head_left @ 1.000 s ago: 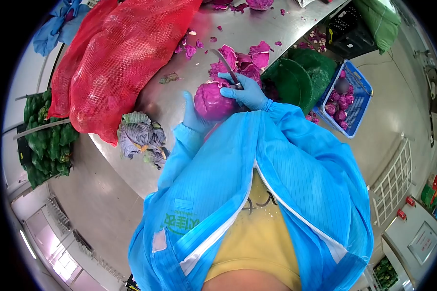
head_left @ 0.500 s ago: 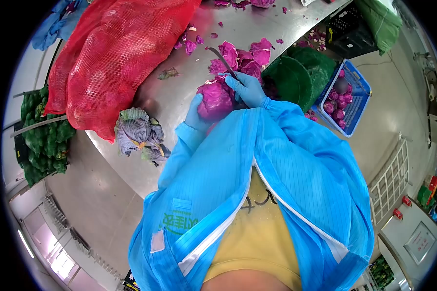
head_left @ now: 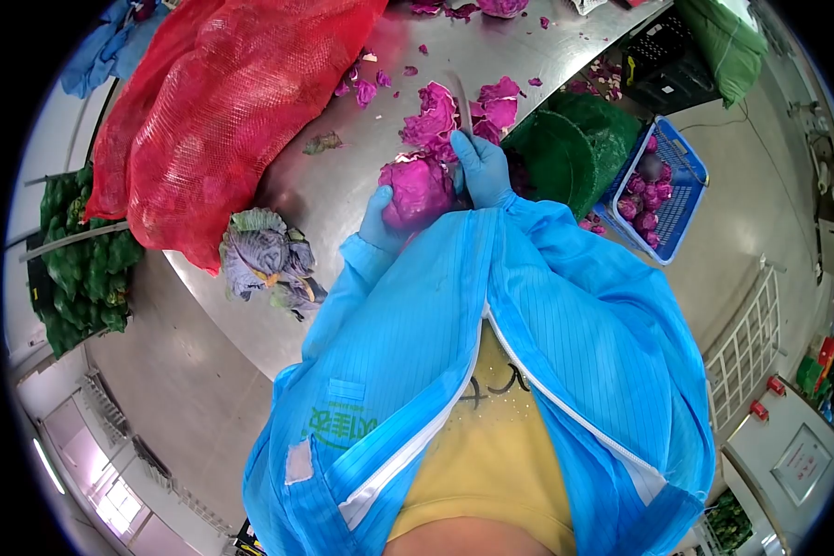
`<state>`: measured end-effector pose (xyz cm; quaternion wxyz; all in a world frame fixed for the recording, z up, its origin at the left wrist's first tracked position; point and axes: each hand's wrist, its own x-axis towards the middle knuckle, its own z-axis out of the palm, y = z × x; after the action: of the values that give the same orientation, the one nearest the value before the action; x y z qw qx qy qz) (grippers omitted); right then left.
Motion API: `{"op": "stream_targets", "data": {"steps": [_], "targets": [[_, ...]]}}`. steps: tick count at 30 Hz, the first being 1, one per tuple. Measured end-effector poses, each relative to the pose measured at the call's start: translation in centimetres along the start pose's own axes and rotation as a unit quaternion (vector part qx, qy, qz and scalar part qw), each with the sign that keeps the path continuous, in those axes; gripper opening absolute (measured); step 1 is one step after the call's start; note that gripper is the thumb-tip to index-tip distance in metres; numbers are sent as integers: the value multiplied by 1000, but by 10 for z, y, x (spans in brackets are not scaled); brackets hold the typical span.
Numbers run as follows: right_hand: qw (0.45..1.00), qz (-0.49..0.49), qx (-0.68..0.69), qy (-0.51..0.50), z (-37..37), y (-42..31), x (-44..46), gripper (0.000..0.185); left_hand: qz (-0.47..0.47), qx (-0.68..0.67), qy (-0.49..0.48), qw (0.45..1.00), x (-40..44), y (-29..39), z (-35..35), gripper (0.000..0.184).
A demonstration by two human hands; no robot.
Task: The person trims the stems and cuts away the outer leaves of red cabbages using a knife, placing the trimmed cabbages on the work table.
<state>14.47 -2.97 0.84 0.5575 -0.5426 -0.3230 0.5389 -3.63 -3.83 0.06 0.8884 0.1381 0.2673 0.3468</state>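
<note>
At twelve o'clock the cabbage (head_left: 419,193) is magenta-purple with whitish patches on top; the left hand (head_left: 376,222) and right hand (head_left: 486,172) are light blue. The counter (head_left: 338,190) is silver-grey. Between ten and eleven, the sack (head_left: 236,116) is red mesh; at six, the sky-blue jacket (head_left: 398,306) carries thin, darker stripes.

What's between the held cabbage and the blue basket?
Head view: right hand, its sleeve and the green tub; not a bare stretch.
</note>
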Motion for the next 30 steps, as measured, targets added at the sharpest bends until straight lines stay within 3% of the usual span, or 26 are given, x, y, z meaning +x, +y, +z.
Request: {"op": "stream_targets", "data": {"steps": [4,7,8,10,11,12,14,15,16,18,19,22,23,24,26,28,30], "targets": [[999,27,35,-6,-4,0,9,38,-1,47,14,999,-2,0,0,72],[983,57,162,71,-15,-11,24,37,1,-50,-48,998,0,-3,-10,74],[992,81,92,28,-36,0,34,43,14,-66,-58,996,-2,-2,-9,75],[962,106,-251,7,-52,-17,37,51,30,-82,-68,994,-2,0,-13,76],[915,-19,-403,9,-62,0,41,57,31,-77,-45,996,-1,0,-22,76],[914,-20,-404,6,-60,5,38,57,31,-73,-22,997,0,0,-27,77],[963,-27,-266,-21,-49,10,24,53,74,-23,0,997,-1,4,-11,76],[984,96,-138,-59,-36,3,15,51,115,30,22,993,-1,5,-4,74],[984,139,-43,-100,-22,-8,6,51,115,30,23,993,3,4,-2,74],[986,112,-28,-122,-3,-9,-5,45,261,131,41,956,13,3,1,72],[986,102,-24,-128,4,-9,-9,44,286,127,46,949,16,2,4,72],[992,103,14,-75,6,-4,-9,44,238,139,53,960,15,6,15,71],[995,63,3,-72,6,-1,-8,44,241,138,54,959,13,6,20,71],[997,21,-9,-69,7,-1,-7,44,209,75,22,975,10,5,25,70],[997,37,-4,-66,9,1,-9,44,177,10,-7,984,11,2,24,70],[996,3,-58,-69,8,9,-7,46,193,31,115,974,22,-2,11,74],[989,-48,-131,-56,10,8,-7,44,235,62,130,961,31,-8,0,76]]}}
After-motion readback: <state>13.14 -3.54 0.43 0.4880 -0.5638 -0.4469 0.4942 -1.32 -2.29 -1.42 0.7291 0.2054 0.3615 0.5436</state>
